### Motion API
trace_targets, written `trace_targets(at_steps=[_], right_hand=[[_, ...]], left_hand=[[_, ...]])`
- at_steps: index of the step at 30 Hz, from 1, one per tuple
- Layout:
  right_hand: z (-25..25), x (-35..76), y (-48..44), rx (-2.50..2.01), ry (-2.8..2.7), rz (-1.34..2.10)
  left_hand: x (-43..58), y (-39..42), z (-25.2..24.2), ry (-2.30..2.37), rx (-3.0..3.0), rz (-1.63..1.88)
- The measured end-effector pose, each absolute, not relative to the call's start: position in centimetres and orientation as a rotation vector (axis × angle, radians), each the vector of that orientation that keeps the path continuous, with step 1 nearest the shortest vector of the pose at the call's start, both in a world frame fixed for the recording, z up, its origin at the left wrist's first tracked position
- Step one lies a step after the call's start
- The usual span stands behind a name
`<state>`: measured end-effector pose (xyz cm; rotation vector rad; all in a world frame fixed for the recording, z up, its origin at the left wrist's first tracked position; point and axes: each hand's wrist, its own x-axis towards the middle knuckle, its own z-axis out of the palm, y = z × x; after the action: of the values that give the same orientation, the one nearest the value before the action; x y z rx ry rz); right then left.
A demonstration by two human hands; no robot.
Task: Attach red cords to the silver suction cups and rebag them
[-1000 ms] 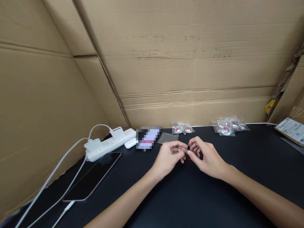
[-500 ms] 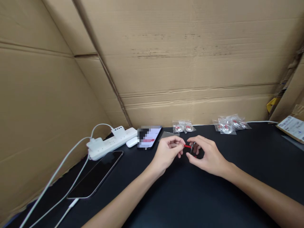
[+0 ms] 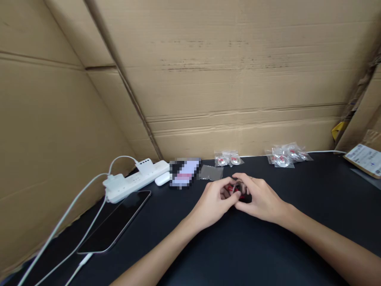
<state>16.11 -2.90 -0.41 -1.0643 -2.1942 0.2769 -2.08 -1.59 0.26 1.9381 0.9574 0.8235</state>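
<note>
Close together over the black table, my left hand point(image 3: 214, 202) and my right hand point(image 3: 262, 198) both have their fingers curled around a small round metal piece with a red strip point(image 3: 237, 186). Seen nearly edge-on, its thin rim stands between the fingertips. Bits of red show on both sides of the rim, but fingers cover most of the piece. The left thumb presses in against it from the near side. Behind my left hand lies a small clear plastic bag point(image 3: 210, 172), flat on the table.
Bagged round silver pieces with red parts lie by the cardboard wall, one group point(image 3: 228, 159) in the middle, another point(image 3: 287, 155) to the right. Left are a phone point(image 3: 116, 222), power strip point(image 3: 138, 180), white case point(image 3: 162, 178) and lit phone point(image 3: 186, 172). A labelled parcel point(image 3: 364, 159) sits far right.
My left hand has moved right to meet my right hand, and its fingers now reach the round piece. The red strip that stretched between the hands is now mostly hidden.
</note>
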Motion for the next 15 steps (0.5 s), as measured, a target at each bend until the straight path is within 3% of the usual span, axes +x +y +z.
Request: trace_targets(at_steps=[15], right_hand=[[-0.6, 17.7, -1.7, -1.051, -2.477, 0.159]], left_hand=[[-4.8, 1.6, -0.3, 1.246, 2.293, 0.767]])
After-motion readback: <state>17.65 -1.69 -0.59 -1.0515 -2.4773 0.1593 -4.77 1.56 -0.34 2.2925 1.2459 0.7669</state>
